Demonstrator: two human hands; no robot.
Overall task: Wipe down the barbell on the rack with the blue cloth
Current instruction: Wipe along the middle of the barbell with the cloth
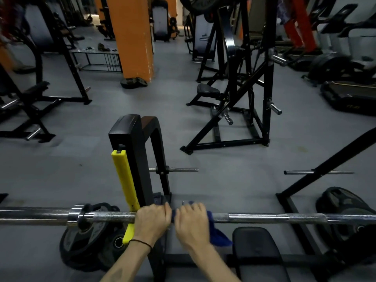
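Barbell | left hand grips it, right hand grips blue cloth | yellow rack guard beside left

Blue cloth wraps the horizontal chrome barbell.

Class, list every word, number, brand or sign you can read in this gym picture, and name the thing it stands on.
None can be read.
Treadmill: faint yellowish marking, too blurred.
Weight plates: raised lettering, too blurred.
Black machine frame: small yellow sticker, too small.
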